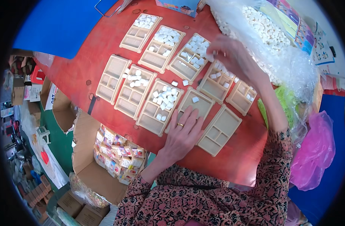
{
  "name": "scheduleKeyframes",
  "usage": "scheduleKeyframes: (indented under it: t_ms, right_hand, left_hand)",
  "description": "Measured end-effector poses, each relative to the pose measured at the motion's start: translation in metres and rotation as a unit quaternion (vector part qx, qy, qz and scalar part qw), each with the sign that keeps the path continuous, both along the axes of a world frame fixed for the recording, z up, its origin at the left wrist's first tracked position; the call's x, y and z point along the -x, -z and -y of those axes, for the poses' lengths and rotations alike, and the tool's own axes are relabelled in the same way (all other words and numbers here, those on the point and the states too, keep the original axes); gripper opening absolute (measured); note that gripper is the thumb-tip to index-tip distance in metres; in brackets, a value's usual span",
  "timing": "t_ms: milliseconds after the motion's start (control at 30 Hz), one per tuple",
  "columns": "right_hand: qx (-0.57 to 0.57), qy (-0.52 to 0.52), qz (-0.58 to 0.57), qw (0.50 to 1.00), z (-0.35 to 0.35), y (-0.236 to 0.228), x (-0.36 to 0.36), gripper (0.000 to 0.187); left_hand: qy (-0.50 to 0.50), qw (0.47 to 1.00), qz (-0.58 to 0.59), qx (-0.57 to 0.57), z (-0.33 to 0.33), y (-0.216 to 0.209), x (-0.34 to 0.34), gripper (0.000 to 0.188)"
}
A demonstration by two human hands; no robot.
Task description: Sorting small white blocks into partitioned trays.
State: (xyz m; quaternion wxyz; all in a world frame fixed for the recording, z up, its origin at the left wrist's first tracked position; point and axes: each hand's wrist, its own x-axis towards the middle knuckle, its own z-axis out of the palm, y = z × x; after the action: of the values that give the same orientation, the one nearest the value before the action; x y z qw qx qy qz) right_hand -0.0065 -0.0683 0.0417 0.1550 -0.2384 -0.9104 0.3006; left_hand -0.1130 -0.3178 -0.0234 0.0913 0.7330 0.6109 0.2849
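Observation:
My left hand lies with its fingers spread over the lower part of a beige compartment tray, which has one small white block in its upper section. Above the far trays, my right hand is raised with curled, slightly blurred fingers. A white bit shows at its fingertips, but what they hold is hard to make out. Below its fingertips, a far tray carries white blocks in several compartments. Right of that, another tray sits partly under my right wrist.
More trays, such as an unfilled one, stand in two slanting rows on the red table. A large clear bag of white blocks lies far right. A pink bag hangs right; a cardboard box of small packets stands lower left.

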Motion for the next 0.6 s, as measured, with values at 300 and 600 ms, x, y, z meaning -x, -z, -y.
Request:
scheduleKeyframes:
  t_ms: [300, 600]
  right_hand:
    - [0.037, -0.11, 0.056, 0.992, 0.087, 0.0, -0.004, 0.013]
    - [-0.177, -0.188, 0.051, 0.965, 0.102, 0.025, 0.061, 0.027]
  left_hand:
    - [0.003, 1.0, -0.003, -0.007, 0.017, 0.001, 0.005, 0.038]
    - [-0.006, 1.0, 0.007, -0.016, 0.026, 0.004, 0.014, 0.039]
